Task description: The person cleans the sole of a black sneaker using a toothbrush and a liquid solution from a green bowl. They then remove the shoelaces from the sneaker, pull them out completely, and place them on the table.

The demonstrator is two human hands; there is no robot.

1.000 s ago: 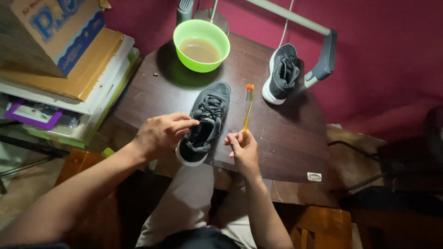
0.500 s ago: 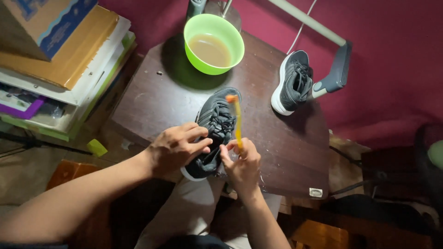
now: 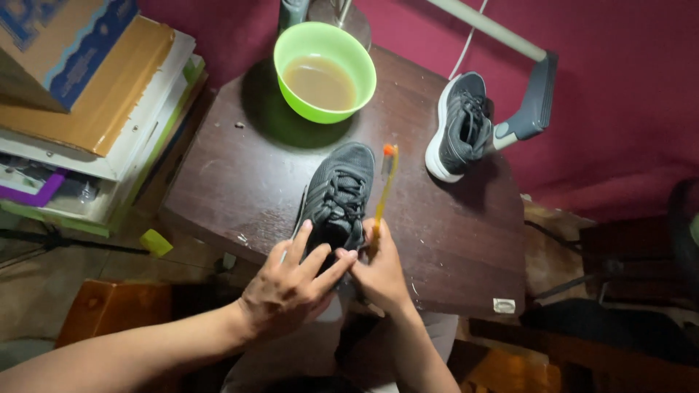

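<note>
Left hand [image 3: 291, 287] fingers spread over the heel of the dark sneaker [image 3: 336, 196], pinning it mid-bench [image 3: 240, 167]. Right hand [image 3: 378, 269] closed on a yellow toothbrush [image 3: 384, 185], bristles up beside the laces. Looks like scrub step. Green bowl [image 3: 324, 69] of murky water behind; second sneaker [image 3: 460, 125] right.

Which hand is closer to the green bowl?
Left, but only slightly. The left hand rests on the near shoe, almost straight below the green bowl. The right hand holds the yellow toothbrush farther right.
</note>
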